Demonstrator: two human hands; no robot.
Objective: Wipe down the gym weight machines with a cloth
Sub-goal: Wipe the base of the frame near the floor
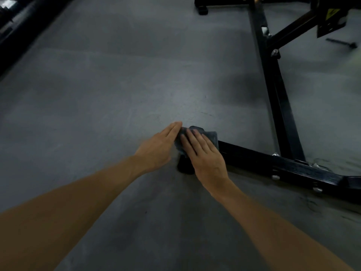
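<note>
A black steel machine frame (273, 106) lies low on the grey floor, with a base bar (254, 155) running from the right to a rubber foot (185, 167) near the middle. A dark grey cloth (212, 136) is draped over that end of the bar. My right hand (203, 153) lies flat on the cloth with straight fingers, pressing it onto the bar end. My left hand (162, 143) is beside it on the left, fingers straight, its fingertips touching the cloth's left edge.
The grey gym floor (117, 85) spreads wide to the left and ahead. A second frame foot (203, 9) stands at the top. A small dark pin or tool (341, 43) lies on the floor at the upper right. Dark equipment (15, 26) borders the upper left.
</note>
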